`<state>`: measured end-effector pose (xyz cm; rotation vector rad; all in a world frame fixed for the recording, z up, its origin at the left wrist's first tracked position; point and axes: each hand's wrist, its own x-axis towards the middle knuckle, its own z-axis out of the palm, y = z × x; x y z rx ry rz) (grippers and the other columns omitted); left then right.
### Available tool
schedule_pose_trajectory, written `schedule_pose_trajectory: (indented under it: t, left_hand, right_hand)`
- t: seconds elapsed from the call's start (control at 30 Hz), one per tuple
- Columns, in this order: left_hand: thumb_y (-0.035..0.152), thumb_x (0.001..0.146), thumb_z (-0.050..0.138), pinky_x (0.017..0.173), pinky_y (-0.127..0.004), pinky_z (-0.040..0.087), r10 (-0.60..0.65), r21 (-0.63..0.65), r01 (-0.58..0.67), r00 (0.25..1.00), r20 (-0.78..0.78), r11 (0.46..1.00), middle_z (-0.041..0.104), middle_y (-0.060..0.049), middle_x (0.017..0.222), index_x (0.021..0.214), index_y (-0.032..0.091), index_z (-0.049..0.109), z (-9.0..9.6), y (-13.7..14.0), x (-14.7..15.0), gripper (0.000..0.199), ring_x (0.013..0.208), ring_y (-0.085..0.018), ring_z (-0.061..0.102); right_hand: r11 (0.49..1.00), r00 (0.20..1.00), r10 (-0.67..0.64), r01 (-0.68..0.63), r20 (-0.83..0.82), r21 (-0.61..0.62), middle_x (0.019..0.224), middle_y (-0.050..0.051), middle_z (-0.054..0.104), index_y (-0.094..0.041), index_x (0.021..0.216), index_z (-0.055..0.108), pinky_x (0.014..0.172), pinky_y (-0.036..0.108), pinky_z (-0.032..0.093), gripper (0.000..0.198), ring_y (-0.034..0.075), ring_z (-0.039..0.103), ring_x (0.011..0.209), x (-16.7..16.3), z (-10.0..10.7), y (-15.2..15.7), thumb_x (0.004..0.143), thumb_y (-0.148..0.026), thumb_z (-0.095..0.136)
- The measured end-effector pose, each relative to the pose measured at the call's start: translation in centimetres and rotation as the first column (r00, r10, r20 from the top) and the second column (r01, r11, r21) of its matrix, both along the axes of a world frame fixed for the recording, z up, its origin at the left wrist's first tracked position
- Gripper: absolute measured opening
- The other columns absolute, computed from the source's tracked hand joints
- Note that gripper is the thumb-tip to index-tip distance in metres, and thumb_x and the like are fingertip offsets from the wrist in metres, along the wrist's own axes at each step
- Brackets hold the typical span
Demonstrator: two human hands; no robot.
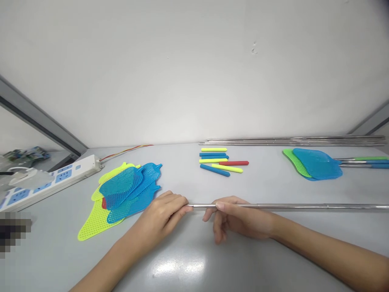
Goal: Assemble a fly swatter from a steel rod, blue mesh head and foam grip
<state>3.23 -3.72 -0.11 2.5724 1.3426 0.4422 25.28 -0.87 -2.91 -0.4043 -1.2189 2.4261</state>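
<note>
polished metal in the head view: a slim jointed rod [291,206] spans the grey table [261,269], running off the right edge. the left hand [166,209] is closed on its left end; the right hand [235,219], loosely curled, holds it between thumb and fingers. likely light, stiff but slick; grip the thicker sections, since joints may slide.

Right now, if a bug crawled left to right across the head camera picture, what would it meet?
White power strip → pile of mesh swatter heads → left hand → right hand → swatters with handles.
</note>
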Motion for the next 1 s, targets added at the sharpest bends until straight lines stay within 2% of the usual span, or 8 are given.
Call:
schedule_pose_trajectory:
  t: [0.23,0.43,0.53,0.67,0.77,0.9,1.0]
  left_hand:
    - [0.024,0.087,0.038,0.059,-0.023,0.034,0.003,-0.004,-0.003,0.999,0.032,1.0,0.049,0.003,0.06,0.071,0.018,0.05,1.0,-0.3,0.4,0.021,0.058,-0.01,0.044]
    - [0.032,0.085,0.041,0.059,-0.023,0.036,-0.013,-0.033,0.013,1.0,-0.008,0.999,0.052,0.003,0.063,0.076,0.019,0.053,1.9,-0.3,-0.2,0.02,0.062,-0.012,0.047]
    - [0.036,0.081,0.047,0.058,-0.024,0.036,-0.01,-0.069,0.008,0.999,-0.036,0.998,0.05,0.002,0.063,0.077,0.02,0.052,2.3,-0.3,-0.9,0.018,0.064,-0.013,0.046]
    - [0.027,0.083,0.044,0.059,-0.025,0.034,0.008,-0.045,-0.01,0.999,-0.037,0.999,0.048,0.002,0.063,0.074,0.019,0.049,2.6,-0.2,-1.5,0.012,0.064,-0.013,0.043]
    - [0.021,0.084,0.04,0.059,-0.025,0.032,-0.003,-0.021,0.003,1.0,-0.019,1.0,0.044,0.002,0.06,0.066,0.018,0.043,2.5,-0.1,-1.6,0.019,0.061,-0.012,0.041]
    - [0.019,0.086,0.036,0.06,-0.025,0.032,-0.074,-0.091,0.072,0.997,-0.016,0.993,0.041,0.003,0.059,0.064,0.018,0.038,2.5,-0.1,-1.2,0.022,0.058,-0.011,0.039]
    - [0.019,0.087,0.033,0.061,-0.025,0.033,-0.081,-0.119,0.079,0.997,-0.014,0.99,0.044,0.003,0.062,0.065,0.018,0.039,2.6,-0.1,-0.9,0.023,0.06,-0.012,0.041]
  right_hand:
    - [0.998,1.0,-0.022,0.021,-0.013,-0.06,0.064,0.008,0.062,-0.008,0.09,0.062,0.063,0.028,0.038,0.034,0.013,0.055,0.06,0.2,0.2,0.2,0.086,-0.032,0.039]
    - [0.999,1.0,-0.019,0.019,-0.003,-0.041,0.065,0.007,0.062,-0.009,0.09,0.063,0.064,0.028,0.038,0.032,0.013,0.054,0.061,0.3,0.1,0.2,0.084,-0.033,0.042]
    - [1.0,1.0,-0.019,0.019,-0.011,-0.024,0.067,0.008,0.062,-0.009,0.093,0.062,0.064,0.028,0.037,0.033,0.012,0.054,0.062,0.3,0.0,0.1,0.084,-0.034,0.042]
    - [0.999,0.999,-0.042,0.042,-0.014,0.024,0.07,0.007,0.062,-0.011,0.097,0.061,0.06,0.026,0.037,0.028,0.012,0.053,0.061,0.2,-0.3,-0.1,0.083,-0.032,0.047]
    - [0.997,0.999,-0.051,0.052,-0.018,0.056,0.069,0.006,0.061,-0.012,0.099,0.059,0.058,0.026,0.037,0.026,0.012,0.053,0.06,0.1,-0.4,-0.2,0.082,-0.03,0.048]
    - [0.994,0.999,-0.053,0.051,0.013,0.096,0.07,0.006,0.06,-0.012,0.099,0.059,0.058,0.026,0.037,0.026,0.012,0.053,0.061,0.1,-0.3,-0.3,0.082,-0.03,0.049]
    - [0.987,0.998,-0.051,0.047,0.024,0.152,0.072,0.006,0.059,-0.013,0.101,0.057,0.059,0.026,0.038,0.032,0.012,0.053,0.062,0.1,-0.2,-0.3,0.08,-0.036,0.051]
